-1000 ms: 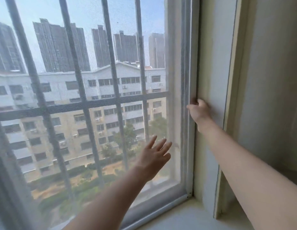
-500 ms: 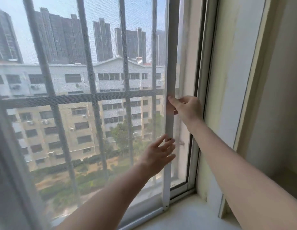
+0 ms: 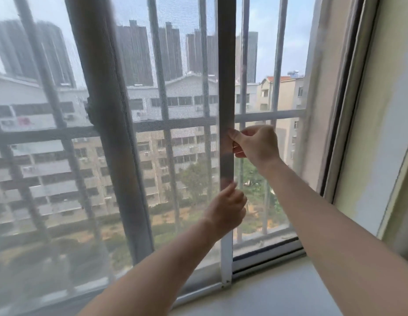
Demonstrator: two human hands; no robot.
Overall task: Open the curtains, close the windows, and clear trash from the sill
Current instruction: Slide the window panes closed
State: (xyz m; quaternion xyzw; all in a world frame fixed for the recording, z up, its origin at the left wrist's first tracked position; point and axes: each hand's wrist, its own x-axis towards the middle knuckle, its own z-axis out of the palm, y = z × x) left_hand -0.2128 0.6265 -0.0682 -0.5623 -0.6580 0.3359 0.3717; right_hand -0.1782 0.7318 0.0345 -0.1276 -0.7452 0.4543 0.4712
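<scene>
1. Right hand (image 3: 255, 144): fingers pinched on the vertical edge rail of the sliding screen panel (image 3: 225, 92), just below the horizontal bar of the outer grille (image 3: 270, 115).
2. Left hand (image 3: 225, 209): lower on the same rail, fingers curled round its edge (thumb side up).
3. Screen panel: grey mesh, edge rail upright near mid-frame, covering the view to its left; foot of rail seated in the bottom track (image 3: 267, 254).
4. Opening right of the rail: unscreened, grille bars and buildings seen clear.
5. Sill (image 3: 278, 293): pale, bare where visible (small specks on the outer ledge, too small to identify).
6. Window frame (image 3: 342, 99): dark seal strip, cream wall beyond.
</scene>
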